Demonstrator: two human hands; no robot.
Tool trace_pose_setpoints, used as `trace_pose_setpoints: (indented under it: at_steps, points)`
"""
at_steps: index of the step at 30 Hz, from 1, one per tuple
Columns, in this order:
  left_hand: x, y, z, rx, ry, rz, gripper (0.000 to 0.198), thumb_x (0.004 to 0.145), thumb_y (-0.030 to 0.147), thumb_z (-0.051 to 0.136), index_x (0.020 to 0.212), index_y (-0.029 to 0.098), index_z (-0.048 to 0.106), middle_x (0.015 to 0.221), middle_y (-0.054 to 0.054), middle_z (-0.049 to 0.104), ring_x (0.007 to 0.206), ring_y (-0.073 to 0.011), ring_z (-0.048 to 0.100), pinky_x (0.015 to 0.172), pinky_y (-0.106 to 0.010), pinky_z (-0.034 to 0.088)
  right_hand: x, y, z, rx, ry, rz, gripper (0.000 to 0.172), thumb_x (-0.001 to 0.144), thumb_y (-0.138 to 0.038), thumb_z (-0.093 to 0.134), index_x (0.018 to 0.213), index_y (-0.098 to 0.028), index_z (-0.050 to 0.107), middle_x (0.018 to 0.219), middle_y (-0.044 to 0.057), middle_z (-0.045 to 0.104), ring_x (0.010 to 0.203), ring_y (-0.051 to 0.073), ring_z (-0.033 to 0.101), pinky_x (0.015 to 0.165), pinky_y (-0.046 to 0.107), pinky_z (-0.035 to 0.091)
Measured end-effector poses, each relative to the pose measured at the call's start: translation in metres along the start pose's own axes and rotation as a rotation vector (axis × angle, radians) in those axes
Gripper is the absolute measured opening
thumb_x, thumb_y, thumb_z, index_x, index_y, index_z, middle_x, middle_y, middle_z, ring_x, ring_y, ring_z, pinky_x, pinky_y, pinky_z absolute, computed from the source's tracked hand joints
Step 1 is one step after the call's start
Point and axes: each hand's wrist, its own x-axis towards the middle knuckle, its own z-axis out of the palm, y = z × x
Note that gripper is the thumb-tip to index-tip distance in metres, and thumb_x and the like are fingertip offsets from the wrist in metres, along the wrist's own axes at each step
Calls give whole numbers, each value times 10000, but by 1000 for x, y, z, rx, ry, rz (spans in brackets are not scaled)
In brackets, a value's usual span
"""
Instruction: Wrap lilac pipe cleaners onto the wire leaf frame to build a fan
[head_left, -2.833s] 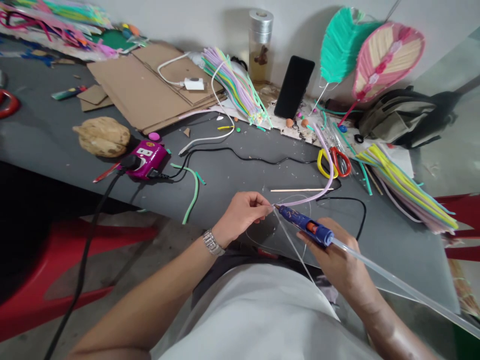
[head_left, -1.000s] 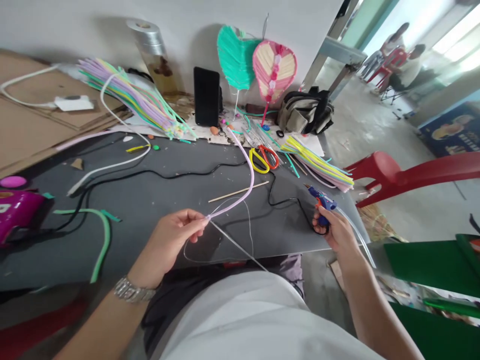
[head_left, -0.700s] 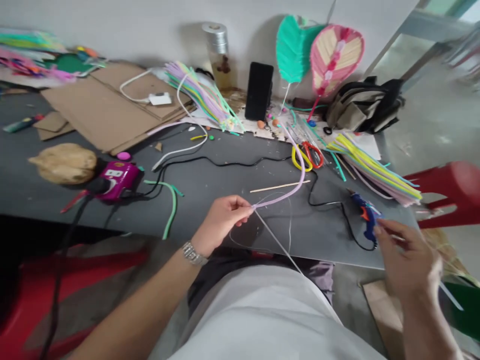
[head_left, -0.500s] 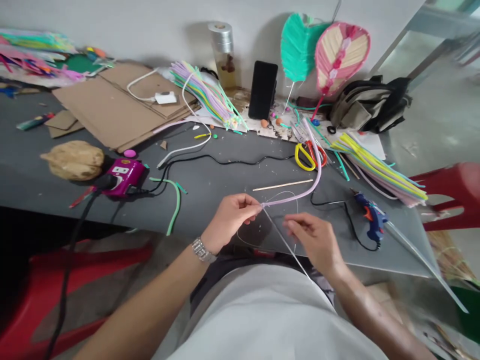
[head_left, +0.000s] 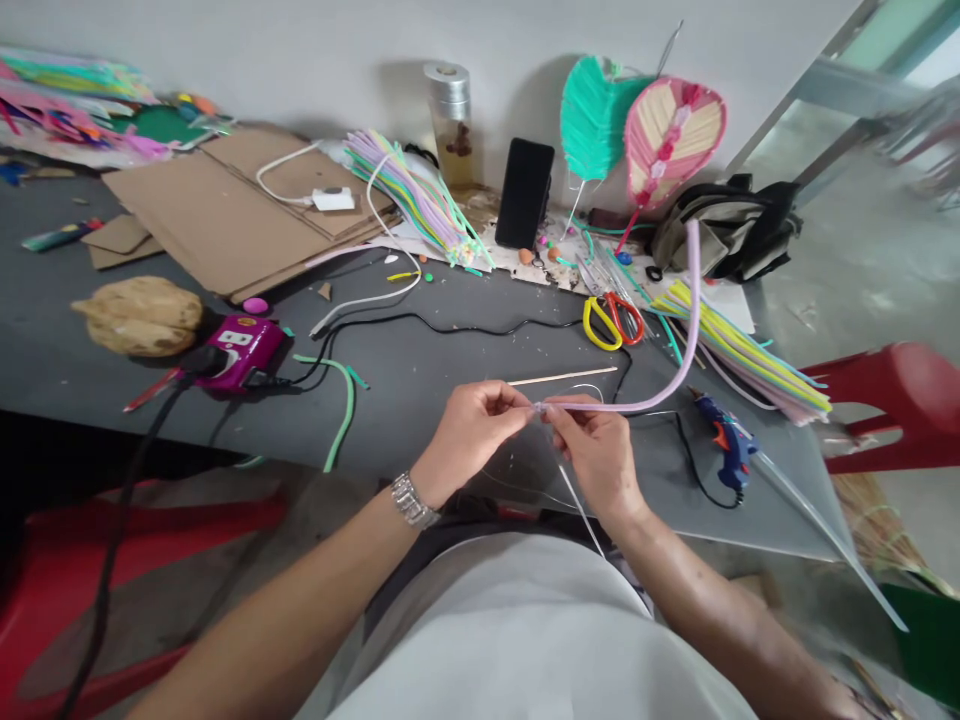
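My left hand, with a metal-band watch at the wrist, pinches the near end of a lilac pipe cleaner. Right beside it, the thumb and fingers of my right hand are closed on the same pipe cleaner, almost touching the left fingertips. From there the pipe cleaner runs right and bends upward in a curve. A thin pale rod slants down from between the hands toward my lap; its upper end is hidden at the fingers. Fine wire loops below the hands.
A blue glue gun with a long glue stick lies to the right. Scissors, a wooden stick and a pipe cleaner bundle lie beyond my hands. A purple power socket and cardboard are left; a phone stands behind.
My right hand has moved left and closed on the pipe cleaner beside my left hand. The pipe cleaner's free end has swung to the right. The view has shifted slightly.
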Motion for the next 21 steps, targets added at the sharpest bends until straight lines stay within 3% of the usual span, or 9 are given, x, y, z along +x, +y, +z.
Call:
trace_pose_setpoints:
  at_steps: [8,13,16,19,21]
  points:
    - [-1,0,1,-27,-16,-35,223,704,376,726,745,157,735,605,5,596,563,-115,488,543,-250,370,-3,2,-4,49,-43,28,307,823,-458,764,911,-163,756,579,-36,567,518,101,456,461,227,337]
    - [1,1,3,-26,-12,-46,257,686,414,737,719,158,732,594,5,595,567,-119,483,553,-255,372,-9,-10,-7,70,-86,98,376,813,-505,751,933,-150,733,529,-49,530,465,90,409,429,223,299]
    - [0,1,-1,25,16,-52,262,684,430,743,708,170,732,567,8,581,566,-129,492,555,-256,374,-18,-17,-44,-115,-35,65,376,820,-518,721,912,-153,736,613,-6,632,463,95,457,441,231,332]
    - [4,-10,-9,82,83,-48,267,690,449,753,680,184,712,553,11,573,556,-128,488,540,-252,365,-30,-10,-113,-448,329,-90,318,857,-492,673,862,-179,729,687,21,682,547,123,537,510,241,393]
    - [10,-20,-11,87,101,-31,272,697,449,748,643,190,684,546,11,568,547,-127,489,531,-250,367,-37,2,-161,-657,597,-109,324,844,-511,678,858,-190,717,715,36,698,626,158,592,580,263,452]
